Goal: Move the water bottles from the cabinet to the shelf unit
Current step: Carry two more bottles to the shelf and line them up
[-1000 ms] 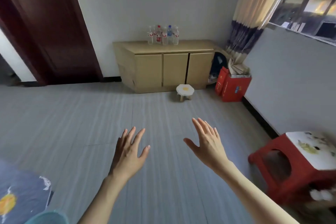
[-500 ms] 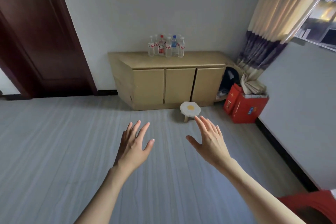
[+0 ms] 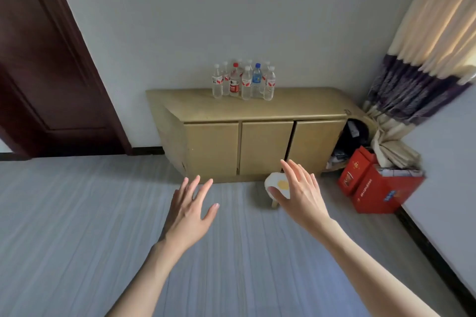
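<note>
Several clear water bottles (image 3: 243,81) stand in a tight cluster on top of a low tan cabinet (image 3: 257,110) against the far wall; one has a red cap and red label, one a blue cap and blue label. The cabinet's three front doors are closed. My left hand (image 3: 190,211) and my right hand (image 3: 300,195) are stretched forward over the grey floor, fingers spread, holding nothing. Both hands are well short of the cabinet. No shelf unit is in view.
A small white stool with a yellow spot (image 3: 277,185) stands on the floor before the cabinet, partly behind my right hand. Red boxes (image 3: 373,183) and a striped curtain (image 3: 417,67) fill the right corner. A dark wooden door (image 3: 46,72) is at the left.
The view has closed in on the cabinet, which now looks larger and nearer. The red stool at the lower right has left the frame. Both hands stay open and outstretched.
</note>
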Demonstrator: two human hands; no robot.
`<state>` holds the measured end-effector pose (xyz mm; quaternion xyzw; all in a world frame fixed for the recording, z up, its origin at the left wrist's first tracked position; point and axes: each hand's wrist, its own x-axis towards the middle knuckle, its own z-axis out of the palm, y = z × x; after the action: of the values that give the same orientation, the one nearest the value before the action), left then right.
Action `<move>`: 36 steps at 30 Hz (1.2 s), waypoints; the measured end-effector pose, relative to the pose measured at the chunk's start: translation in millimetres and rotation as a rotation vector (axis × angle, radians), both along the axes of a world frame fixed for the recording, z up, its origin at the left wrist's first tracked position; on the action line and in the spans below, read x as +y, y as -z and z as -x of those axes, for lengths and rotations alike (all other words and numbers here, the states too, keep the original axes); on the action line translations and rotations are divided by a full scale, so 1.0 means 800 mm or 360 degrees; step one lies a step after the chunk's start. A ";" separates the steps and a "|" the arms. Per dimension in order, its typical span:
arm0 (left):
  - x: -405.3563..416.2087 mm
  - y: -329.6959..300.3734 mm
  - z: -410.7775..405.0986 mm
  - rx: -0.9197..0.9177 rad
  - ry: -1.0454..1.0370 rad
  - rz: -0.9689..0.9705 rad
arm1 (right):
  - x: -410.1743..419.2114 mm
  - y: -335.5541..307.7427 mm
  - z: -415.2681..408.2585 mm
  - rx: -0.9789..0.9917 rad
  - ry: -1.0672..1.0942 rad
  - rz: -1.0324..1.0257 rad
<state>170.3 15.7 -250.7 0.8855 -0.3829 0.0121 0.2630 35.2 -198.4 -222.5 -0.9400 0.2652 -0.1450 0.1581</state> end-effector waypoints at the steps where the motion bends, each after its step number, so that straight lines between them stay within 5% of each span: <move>1: -0.018 -0.004 -0.021 -0.0022 0.0005 -0.0012 | -0.020 -0.003 -0.023 -0.0003 -0.0005 0.0007; 25: -0.403 0.006 -0.557 0.0145 -0.0004 -0.0008 | -0.387 0.022 -0.526 0.0071 0.0044 -0.0051; 36: -0.573 0.048 -0.682 0.0208 0.0208 -0.0158 | -0.547 0.064 -0.650 0.0238 0.0196 -0.0105</move>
<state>715.7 -442.4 -288.7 0.8694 -0.4221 -0.0817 0.2435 555.4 -636.3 -273.9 -0.9245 0.3380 -0.0753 0.1595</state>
